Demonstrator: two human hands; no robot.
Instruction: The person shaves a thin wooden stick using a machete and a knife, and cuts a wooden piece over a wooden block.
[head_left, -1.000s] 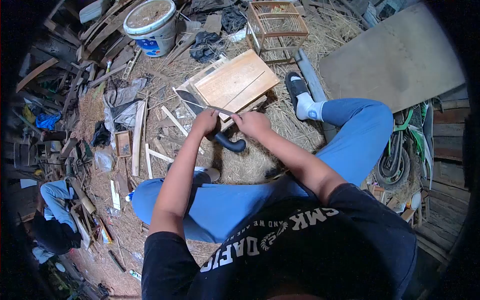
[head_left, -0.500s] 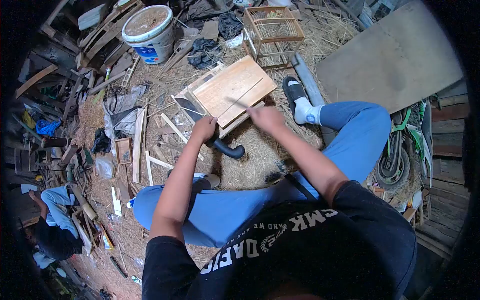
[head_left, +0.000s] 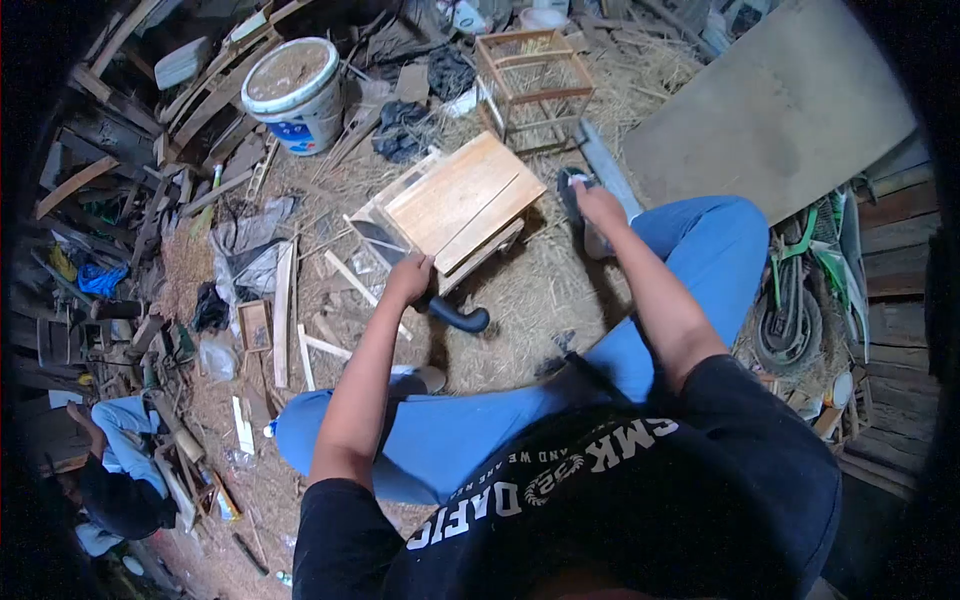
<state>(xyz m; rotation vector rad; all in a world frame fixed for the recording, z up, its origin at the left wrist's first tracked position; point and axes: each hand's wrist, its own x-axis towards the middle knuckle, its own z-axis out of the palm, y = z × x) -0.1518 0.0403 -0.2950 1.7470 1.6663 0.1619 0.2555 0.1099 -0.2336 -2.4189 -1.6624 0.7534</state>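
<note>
My left hand (head_left: 408, 278) is at the near left corner of a wooden board (head_left: 465, 195), its fingers pinched on the end of a thin stick (head_left: 482, 212) that lies slantwise across the board. Under that hand, a saw's black curved handle (head_left: 458, 316) sticks out, and its blade (head_left: 380, 238) shows left of the board. My right hand (head_left: 600, 207) is closed beside my sandaled foot (head_left: 572, 190), away from the board. What its fingers hold is hidden.
A wooden frame cage (head_left: 535, 85) stands behind the board, and a white bucket (head_left: 292, 95) is at back left. A large flat panel (head_left: 780, 120) lies right. Loose wood strips (head_left: 284, 315) lie left. Another person (head_left: 120, 480) sits at far left.
My right hand has moved off the board to the right, toward my foot; the blurred thin tool it held no longer shows clearly. My left hand stays at the board's corner.
</note>
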